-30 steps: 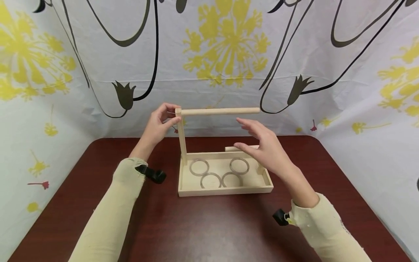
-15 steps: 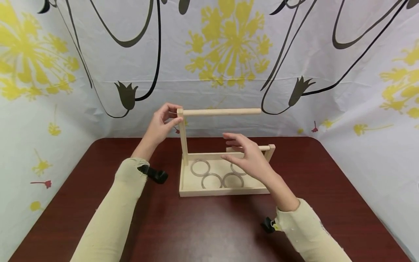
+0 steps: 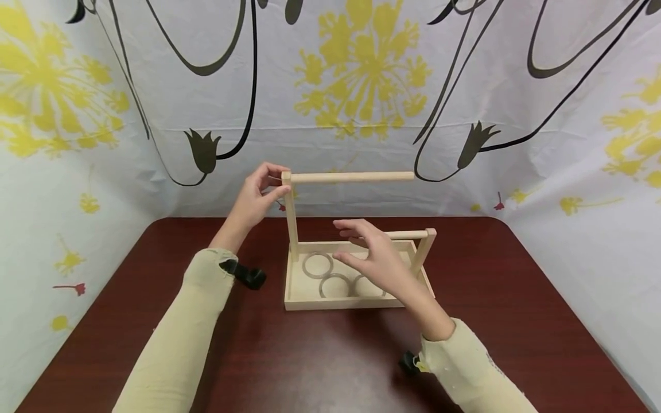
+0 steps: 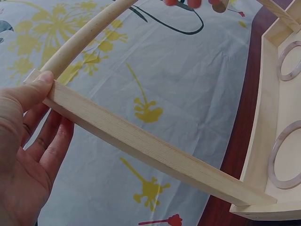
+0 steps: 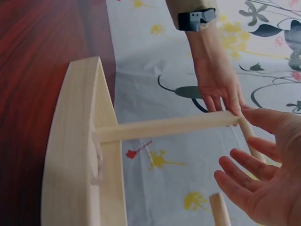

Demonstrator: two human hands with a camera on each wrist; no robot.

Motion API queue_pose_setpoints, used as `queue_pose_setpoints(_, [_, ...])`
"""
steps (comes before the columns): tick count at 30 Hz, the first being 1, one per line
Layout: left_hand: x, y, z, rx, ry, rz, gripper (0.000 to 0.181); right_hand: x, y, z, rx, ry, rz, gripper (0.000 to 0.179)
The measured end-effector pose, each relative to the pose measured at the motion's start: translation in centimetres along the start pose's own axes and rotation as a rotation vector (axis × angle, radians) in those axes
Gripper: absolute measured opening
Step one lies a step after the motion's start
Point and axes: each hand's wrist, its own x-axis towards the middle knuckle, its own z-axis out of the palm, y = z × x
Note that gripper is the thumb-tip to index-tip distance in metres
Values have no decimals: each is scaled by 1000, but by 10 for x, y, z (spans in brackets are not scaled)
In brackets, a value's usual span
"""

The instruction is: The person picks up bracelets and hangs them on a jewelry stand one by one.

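A pale wooden stand has a shallow tray [image 3: 341, 305], a tall post [image 3: 291, 215] at its left and a dowel [image 3: 356, 177] reaching right from the post's top. My left hand [image 3: 253, 198] pinches that top end; the left wrist view shows the thumb on one face of the post [image 4: 150, 141] and fingers behind. Over the tray hovers my right hand [image 3: 379, 261], fingers spread and holding nothing. Flat translucent rings, such as one ring [image 3: 304, 267] at the left, lie in the tray. My right hand covers part of the tray and of the lower dowel [image 3: 408, 235].
A shorter post [image 3: 423, 252] at the tray's right end carries the lower dowel. Everything stands on a dark red-brown table [image 3: 310, 355]. Behind and at the sides hangs a white cloth [image 3: 330, 143] with yellow and dark plant prints.
My right hand has moved left and down, from beside the upper dowel's free end to over the tray, uncovering the shorter post. My left hand keeps its hold on the tall post.
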Motion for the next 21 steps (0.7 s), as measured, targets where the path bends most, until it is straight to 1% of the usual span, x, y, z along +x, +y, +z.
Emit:
queue_pose_setpoints(6, [0, 0, 0, -2, -5, -2, 31, -1, 2, 18, 6, -45, -13, 54])
queue_pose_setpoints(9, [-1, 0, 0, 1, -6, -1, 31, -1, 5, 27, 30, -69, -25, 54])
queue_pose_setpoints(12, [-1, 0, 0, 2, -6, -3, 31, -2, 10, 36, 60, -83, -16, 55])
queue_pose_setpoints(16, [0, 0, 0, -4, -5, -4, 31, -1, 18, 44, 87, -89, 32, 56])
queue_pose_setpoints(21, [0, -2, 0, -11, -9, 4, 31, 2, 26, 52, 91, -99, 124, 54])
